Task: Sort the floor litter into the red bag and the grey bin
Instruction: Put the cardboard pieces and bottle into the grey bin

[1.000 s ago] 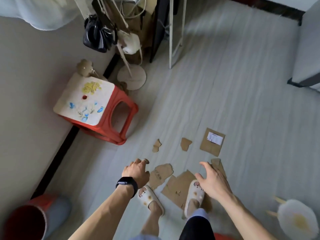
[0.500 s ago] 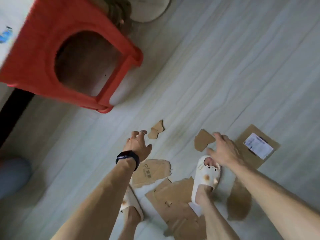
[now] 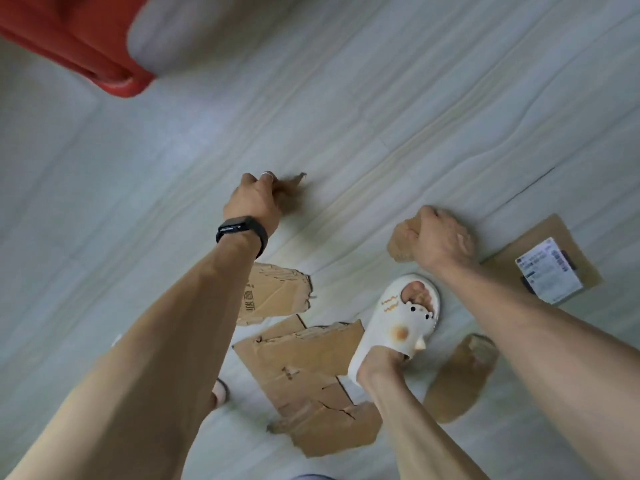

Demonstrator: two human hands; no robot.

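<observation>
Torn brown cardboard pieces lie on the pale floor. My left hand [image 3: 255, 199], with a black wristband, has its fingers curled round a small cardboard scrap [image 3: 293, 190]. My right hand [image 3: 441, 239] grips another small cardboard scrap [image 3: 398, 245], which shows at the left of my fist. A large torn cardboard sheet [image 3: 311, 372] lies under my arms, a printed cardboard piece [image 3: 273, 296] above it. A cardboard piece with a white label [image 3: 550, 263] lies at the right. A long cardboard strip [image 3: 460, 379] lies beside my slipper. Neither the red bag nor the grey bin is in view.
A red plastic stool [image 3: 86, 46] fills the upper left corner. My right foot in a white slipper [image 3: 398, 323] stands on the edge of the large sheet. The heel of my left foot [image 3: 220, 393] shows under my left arm.
I have bent lower, so the floor looks much closer. Both hands came down onto the two small scraps and curled round them. The stool has slid towards the upper left corner.
</observation>
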